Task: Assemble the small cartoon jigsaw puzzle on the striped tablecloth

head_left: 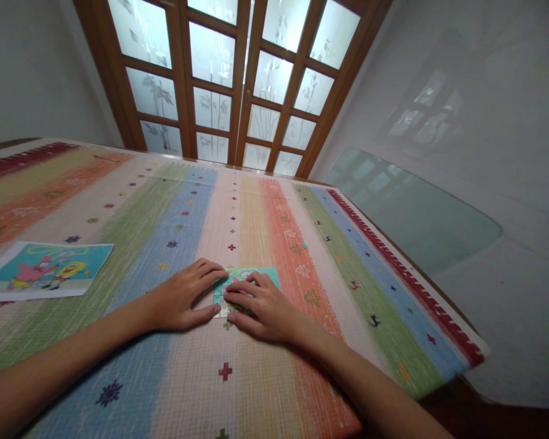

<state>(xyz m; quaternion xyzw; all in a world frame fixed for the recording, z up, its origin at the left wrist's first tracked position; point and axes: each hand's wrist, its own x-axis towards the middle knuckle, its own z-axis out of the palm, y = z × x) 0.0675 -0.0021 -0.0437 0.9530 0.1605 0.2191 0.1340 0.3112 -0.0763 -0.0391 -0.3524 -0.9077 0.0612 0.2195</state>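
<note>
A small jigsaw puzzle [269, 276] with a teal background and joined pieces lies flat on the striped tablecloth. My left hand [183, 297] rests along its left side, thumb and fingers apart, with the tips touching the edge. Over the puzzle's middle and lower right lies my right hand [260, 305], its fingers spread and touching the pieces. Much of the puzzle's picture is hidden beneath the right hand. A single loose teal puzzle piece [304, 245] sits on the orange stripe, beyond the right hand.
At the left lies a printed picture sheet [50, 268] with pink and yellow cartoon figures. The striped tablecloth [196, 378] covers the table, whose right edge runs near a white wall [507, 152]. Wooden doors with frosted panes [210, 73] stand behind the table.
</note>
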